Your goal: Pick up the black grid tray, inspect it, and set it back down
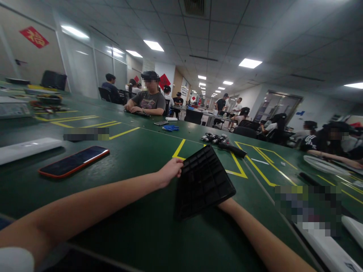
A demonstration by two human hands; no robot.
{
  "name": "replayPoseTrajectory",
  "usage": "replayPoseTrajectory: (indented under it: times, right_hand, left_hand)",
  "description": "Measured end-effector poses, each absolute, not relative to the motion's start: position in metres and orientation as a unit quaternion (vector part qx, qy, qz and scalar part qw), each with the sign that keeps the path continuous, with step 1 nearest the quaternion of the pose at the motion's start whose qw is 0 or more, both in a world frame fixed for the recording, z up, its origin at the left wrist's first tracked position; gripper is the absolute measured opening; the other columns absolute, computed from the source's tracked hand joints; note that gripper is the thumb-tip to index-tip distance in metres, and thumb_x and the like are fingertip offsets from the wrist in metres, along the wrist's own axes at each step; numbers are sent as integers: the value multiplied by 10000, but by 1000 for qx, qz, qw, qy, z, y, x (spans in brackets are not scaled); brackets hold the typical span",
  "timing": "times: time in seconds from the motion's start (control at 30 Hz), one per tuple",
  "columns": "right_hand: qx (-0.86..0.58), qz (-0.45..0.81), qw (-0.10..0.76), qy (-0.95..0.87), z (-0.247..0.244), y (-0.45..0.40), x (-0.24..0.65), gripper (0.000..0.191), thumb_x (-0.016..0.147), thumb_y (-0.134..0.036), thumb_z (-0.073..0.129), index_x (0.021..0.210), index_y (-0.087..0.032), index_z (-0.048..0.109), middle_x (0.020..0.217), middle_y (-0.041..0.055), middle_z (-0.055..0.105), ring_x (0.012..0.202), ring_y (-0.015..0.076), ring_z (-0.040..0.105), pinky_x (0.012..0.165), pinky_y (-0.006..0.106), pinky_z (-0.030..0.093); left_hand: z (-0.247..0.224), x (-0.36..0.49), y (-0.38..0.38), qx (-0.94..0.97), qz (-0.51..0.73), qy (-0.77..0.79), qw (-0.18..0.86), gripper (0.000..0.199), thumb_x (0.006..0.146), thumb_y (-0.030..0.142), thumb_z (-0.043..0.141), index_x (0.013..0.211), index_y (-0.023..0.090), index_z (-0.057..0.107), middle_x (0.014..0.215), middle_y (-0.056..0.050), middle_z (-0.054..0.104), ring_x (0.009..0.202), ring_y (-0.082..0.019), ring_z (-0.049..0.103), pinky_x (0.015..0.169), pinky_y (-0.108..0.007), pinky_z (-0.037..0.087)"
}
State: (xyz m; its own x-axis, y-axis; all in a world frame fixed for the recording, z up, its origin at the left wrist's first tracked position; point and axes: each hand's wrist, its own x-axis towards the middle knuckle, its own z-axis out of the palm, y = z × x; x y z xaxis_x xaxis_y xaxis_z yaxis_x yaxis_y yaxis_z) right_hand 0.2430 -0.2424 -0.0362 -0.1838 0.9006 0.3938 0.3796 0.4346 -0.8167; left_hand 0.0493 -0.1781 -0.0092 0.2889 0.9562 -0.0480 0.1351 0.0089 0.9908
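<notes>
**Black tray held up aslant between your two hands**

With the black gridded tray as the dial's centre and you at six, your left hand came in at nine, its fingers closed on the tray's near-left edge. Your right forearm rose from five, and most of the right hand was hidden behind the tray's lower right corner; whether its fingers were clamped or simply spread beneath, you could not tell from this view. The hands were apart, with the tray between them. It was tilted above the green bench, its grid turned towards you; that hold probably let one hand steady the edge while the other bore the weight.

Yellow tape marked outlines on the bench, perhaps to set out working places. At twelve to one, just past the tray, lay a silver-and-black cluster with a black rod beside it. A blue bundle lay at eleven, an orange-edged phone at nine to ten.

On the wall at ten, a red diamond sign bore a gold character, apparently 福. The mark on the white box at four was too small to read, and you could make out no brand on the phone.
</notes>
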Motion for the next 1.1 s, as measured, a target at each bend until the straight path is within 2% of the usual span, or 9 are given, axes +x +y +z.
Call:
replayPoseTrajectory:
  times: [0.1, 0.2, 0.33, 0.43, 0.57, 0.67, 0.83, 0.97, 1.1]
  right_hand:
    - [-448, 287, 450, -717, -38, -236, 242, 298, 860, -339, 501, 1124, -204, 535, 1242, 83, 497, 1088, 209, 503, 920, 438, 431]
    - [-447, 292, 450, -716, -40, -236, 242, 295, 864, -338, 495, 1125, -206, 534, 1238, 82, 500, 1079, 205, 509, 917, 433, 435]
    - [-445, 297, 456, -711, -40, -244, 246, 314, 863, -338, 498, 1141, -194, 519, 1208, 84, 515, 1037, 198, 533, 876, 418, 462]
    - [-442, 300, 459, -710, -41, -244, 246, 319, 864, -343, 497, 1144, -192, 520, 1215, 87, 515, 1047, 201, 532, 886, 425, 458]
    - [-435, 308, 460, -710, -48, -233, 244, 354, 840, -394, 518, 1160, -243, 531, 1233, 69, 540, 1123, 213, 508, 979, 466, 399]
    - [-436, 311, 466, -704, -56, -227, 244, 417, 810, -462, 520, 1200, -314, 511, 1252, 27, 554, 1194, 211, 468, 1042, 440, 352]
    - [-439, 301, 472, -702, -63, -230, 253, 540, 730, -506, 593, 1221, -296, 508, 1355, 24, 463, 1290, 241, 359, 1103, 441, 238]
    - [-435, 298, 468, -709, -65, -230, 255, 550, 721, -513, 598, 1217, -291, 513, 1370, 26, 445, 1300, 240, 344, 1114, 435, 205]
    - [-432, 294, 467, -713, -65, -228, 253, 507, 783, -496, 529, 1251, -307, 474, 1386, 14, 425, 1295, 221, 355, 1105, 435, 227]
  left_hand:
    - [-8, 43, -174, 513, 389, 486, 591, 125, 783, 58, 441, 883, 133, 440, 669, 12, 468, 544, -76, 468, 560, -222, 417]
    - [-8, 38, -175, 527, 372, 475, 598, 38, 802, 119, 486, 812, 131, 451, 658, 1, 510, 501, -67, 468, 501, -211, 405]
    - [-7, 38, -182, 617, 345, 411, 576, 122, 773, 229, 565, 799, 140, 484, 587, 48, 476, 438, -49, 407, 406, -173, 320]
    - [-7, 38, -188, 691, 302, 359, 550, 135, 758, 218, 538, 866, 136, 524, 631, 29, 524, 475, -66, 454, 428, -188, 368]
    - [-8, 38, -195, 799, 271, 340, 415, 123, 764, 176, 478, 877, 153, 521, 661, 14, 558, 517, -89, 484, 472, -207, 387]
    - [-7, 38, -198, 867, 264, 316, 279, 83, 770, 174, 479, 837, 166, 526, 650, 6, 551, 581, -114, 510, 545, -224, 398]
    - [-1, 36, -201, 929, 216, 276, 119, 160, 800, 170, 438, 887, 175, 572, 807, -61, 603, 746, -180, 551, 699, -285, 409]
    - [1, 34, -203, 935, 215, 248, 138, 230, 820, 185, 434, 1012, 187, 560, 919, -74, 616, 848, -201, 553, 776, -305, 400]
    - [0, 39, -199, 903, 239, 291, 204, 135, 836, 232, 447, 901, 184, 555, 758, -31, 604, 715, -167, 551, 648, -260, 398]
